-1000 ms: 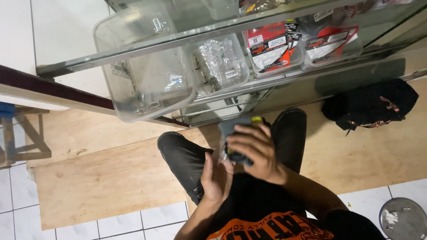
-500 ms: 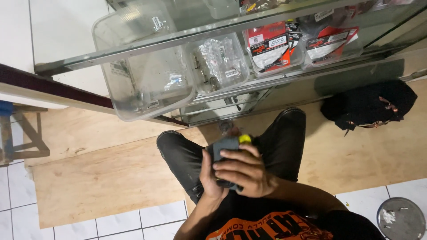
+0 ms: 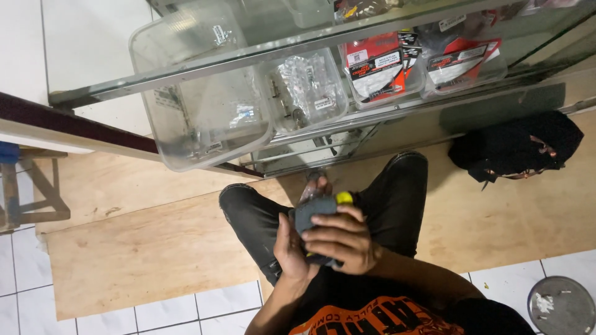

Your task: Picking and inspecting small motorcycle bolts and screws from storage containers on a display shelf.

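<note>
Plywood floor (image 3: 124,260), lower left; glass display shelf (image 3: 298,56) with clear bins, top. Centre, above my lap: dark grey part with yellow tip (image 3: 316,214), cradled in my left hand (image 3: 288,248), right hand (image 3: 341,239) closed over it. Step, I judge: inspecting; turning it needs a firm grip.

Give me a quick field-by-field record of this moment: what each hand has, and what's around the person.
View: head camera looking down at the person's lap
Left hand: cups the dark grey gadget from below and the side
Right hand: fingers wrapped over the front of the gadget
Gadget: dark grey, with a yellow tip at its top, held over the knees
Legs: black trousers, knees bent
Floor: plywood sheet over white tiles
Ahead: glass shelf unit with a clear plastic tub and red packets
Right side: black bag, round metal dish
</note>
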